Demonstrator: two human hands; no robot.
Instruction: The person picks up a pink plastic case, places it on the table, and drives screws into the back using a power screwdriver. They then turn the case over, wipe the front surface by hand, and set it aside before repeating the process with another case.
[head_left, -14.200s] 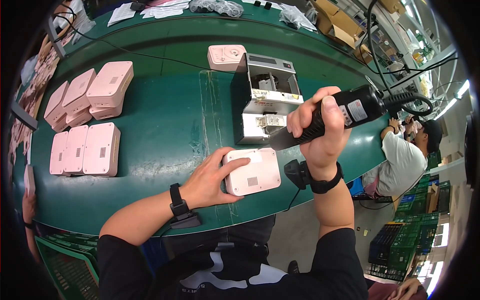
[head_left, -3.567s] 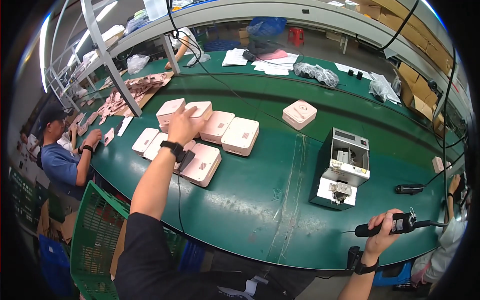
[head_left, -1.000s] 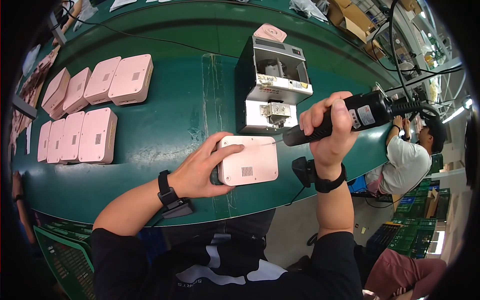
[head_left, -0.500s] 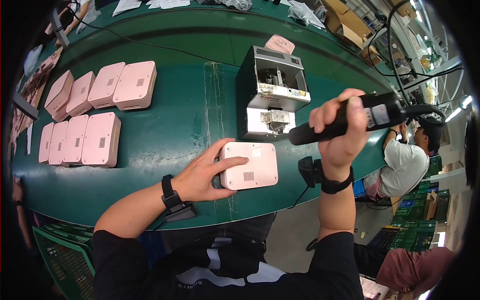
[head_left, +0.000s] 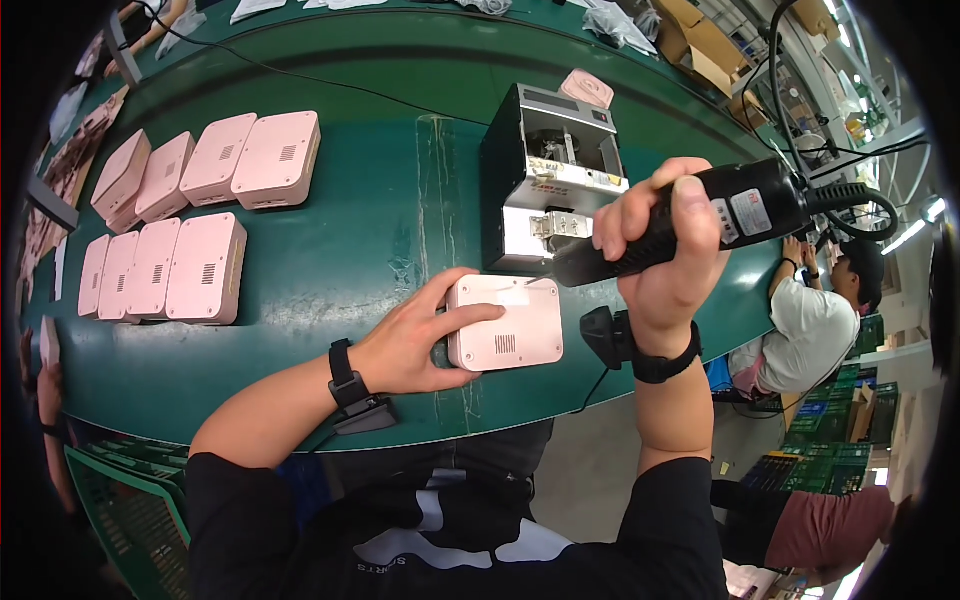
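Note:
A pink plastic case (head_left: 530,335) with a vent grille and screw holes in its corners lies flat on the green table. My left hand (head_left: 415,340) grips its left side, thumb at the near edge and the index finger laid over the top. My right hand (head_left: 665,225) is wrapped around a black corded electric screwdriver (head_left: 610,255), held tilted. Its thin bit reaches down over the far side of the case; whether the tip touches a screw I cannot tell. Just beyond stands a black and silver screw feeder machine (head_left: 510,175).
Two rows of similar pink cases (head_left: 205,270) stand on the left of the table (head_left: 330,380). Another pink part (head_left: 588,88) lies behind the feeder. A thick cord (head_left: 860,195) hangs from the screwdriver. A person in white (head_left: 805,325) sits at the right; green crates (head_left: 130,500) stand lower left.
My right hand has brought the screwdriver left and closer to the pink case, its bit now over the case's far side. My left hand keeps its grip.

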